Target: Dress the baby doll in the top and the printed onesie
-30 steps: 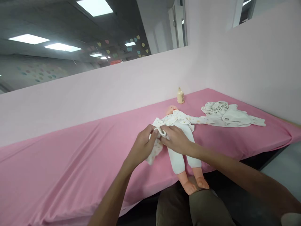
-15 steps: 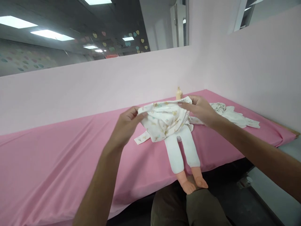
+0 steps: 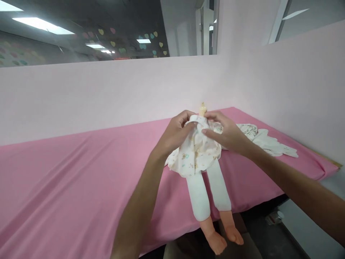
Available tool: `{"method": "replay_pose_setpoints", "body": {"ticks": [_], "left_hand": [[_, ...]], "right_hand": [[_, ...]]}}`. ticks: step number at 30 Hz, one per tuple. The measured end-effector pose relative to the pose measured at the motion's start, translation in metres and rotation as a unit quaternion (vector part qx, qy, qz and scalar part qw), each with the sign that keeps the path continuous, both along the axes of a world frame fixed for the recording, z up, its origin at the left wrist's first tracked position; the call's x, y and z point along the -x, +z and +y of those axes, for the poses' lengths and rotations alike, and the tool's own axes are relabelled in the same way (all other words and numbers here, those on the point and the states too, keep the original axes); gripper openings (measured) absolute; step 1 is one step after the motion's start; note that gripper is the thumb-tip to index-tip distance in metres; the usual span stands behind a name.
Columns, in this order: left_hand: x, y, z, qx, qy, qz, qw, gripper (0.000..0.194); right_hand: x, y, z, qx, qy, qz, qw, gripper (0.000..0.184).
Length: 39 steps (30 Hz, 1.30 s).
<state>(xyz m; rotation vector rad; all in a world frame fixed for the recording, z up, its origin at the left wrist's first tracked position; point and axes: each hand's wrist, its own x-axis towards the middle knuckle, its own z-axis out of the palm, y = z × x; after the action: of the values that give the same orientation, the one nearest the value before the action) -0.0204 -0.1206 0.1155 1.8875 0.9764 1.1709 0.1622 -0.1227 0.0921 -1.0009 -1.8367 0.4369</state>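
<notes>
A doll [image 3: 198, 196] with white cloth legs and bare plastic feet lies on the pink-covered table, feet past the near edge. Its upper body and head are hidden behind a white baby garment [image 3: 195, 154] printed with small coloured figures. My left hand [image 3: 179, 131] is closed on the gathered upper edge of this garment, thumb pressed against the cloth. At the right side of the same edge, my right hand [image 3: 225, 131] grips the cloth between thumb and fingers. The garment hangs bunched over the doll's hips.
Behind my hands stands a pale yellow bottle [image 3: 202, 109]. More white baby clothes [image 3: 269, 142] lie to the right on the pink sheet [image 3: 94, 187]. A pale wall [image 3: 121, 93] with a window runs along the back. A small jar [image 3: 276, 217] is low on the right.
My hands have come closer together, the left one moving right, so the garment's stretched edge is now gathered. The view has shifted slightly, and the doll's feet appear lower.
</notes>
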Motion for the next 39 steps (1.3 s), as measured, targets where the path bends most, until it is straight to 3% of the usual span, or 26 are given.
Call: {"method": "replay_pose_setpoints", "body": {"ticks": [2,5,7,10,13,17,20,23,26,29,34,39], "left_hand": [[0.001,-0.003,0.004,0.006,-0.027,0.018,0.999,0.017],[0.006,-0.006,0.015,-0.004,-0.021,0.046,0.999,0.016],[0.010,-0.009,0.024,-0.022,0.020,0.069,0.997,0.018],[0.014,-0.011,0.034,-0.070,0.147,0.093,0.982,0.020],[0.013,-0.010,0.033,-0.088,0.228,0.096,0.965,0.020],[0.009,-0.008,0.026,-0.057,0.191,0.084,0.976,0.032],[0.008,-0.010,0.027,-0.055,0.226,0.076,0.970,0.035],[0.011,-0.014,0.034,-0.048,0.240,0.072,0.967,0.033],[0.012,-0.017,0.038,-0.044,0.223,0.077,0.971,0.024],[0.011,-0.020,0.040,-0.050,0.219,0.072,0.972,0.020],[0.005,-0.018,0.038,-0.034,0.183,-0.022,0.982,0.014],[-0.002,-0.012,0.035,-0.009,0.170,-0.047,0.984,0.010]], "right_hand": [[0.010,0.002,0.000,0.042,0.026,-0.032,0.998,0.027],[0.020,0.003,0.009,0.109,-0.004,-0.001,0.994,0.020],[0.021,0.003,0.019,0.192,0.004,0.039,0.981,0.022],[0.021,0.002,0.036,0.306,0.070,0.141,0.939,0.027],[0.026,0.002,0.052,0.322,0.121,0.272,0.899,0.026],[0.047,0.004,0.062,0.335,0.196,0.368,0.845,0.016],[0.064,0.004,0.062,0.336,0.264,0.397,0.812,0.012],[0.076,-0.001,0.063,0.352,0.254,0.431,0.791,0.014],[0.080,-0.007,0.066,0.356,0.225,0.432,0.798,0.020],[0.078,-0.012,0.067,0.352,0.238,0.405,0.809,0.027],[0.064,-0.009,0.067,0.330,0.267,0.361,0.830,0.028],[0.052,-0.011,0.072,0.389,0.262,0.248,0.848,0.026]]}}
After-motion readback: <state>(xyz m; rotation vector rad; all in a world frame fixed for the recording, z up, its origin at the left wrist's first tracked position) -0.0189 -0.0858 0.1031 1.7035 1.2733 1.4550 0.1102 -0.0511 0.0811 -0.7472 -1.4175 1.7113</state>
